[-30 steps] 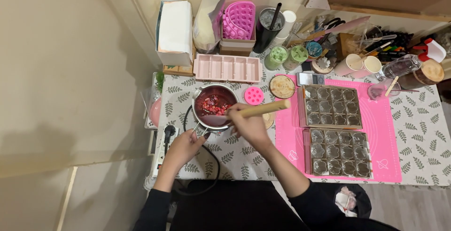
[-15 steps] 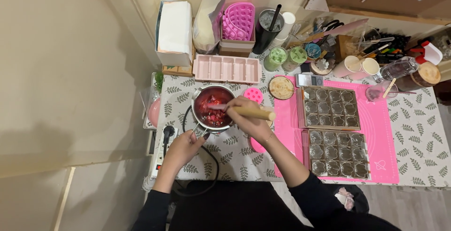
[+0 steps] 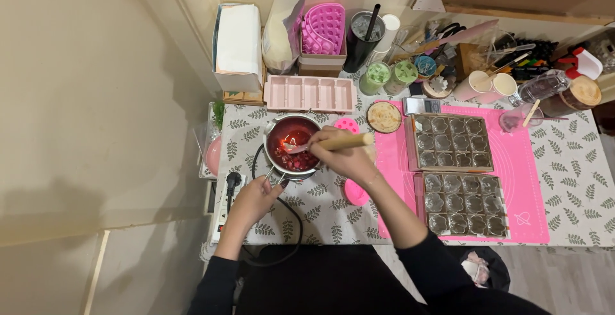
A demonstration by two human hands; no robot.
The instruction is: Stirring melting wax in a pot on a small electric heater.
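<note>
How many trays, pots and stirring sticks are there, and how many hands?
Clear trays with flower-shaped cups: 2, the far one and the near one
Metal pot of red stuff: 1
Wooden-handled stirrer: 1
Hands: 2, left hand on the pot's handle, right hand on the stirrer
Total: 6

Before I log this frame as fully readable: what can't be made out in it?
Head view only:
- Pot handle: covered by the left hand, so the grip on it is unclear.
- Spatula blade: sunk in the red mix of the pot; its shape is lost.
- Round pink mould: partly under the right hand's forearm.
- Mould trays: cavities too small to tell filled from empty.
- Far-right clutter: cut by the frame edge.
</note>
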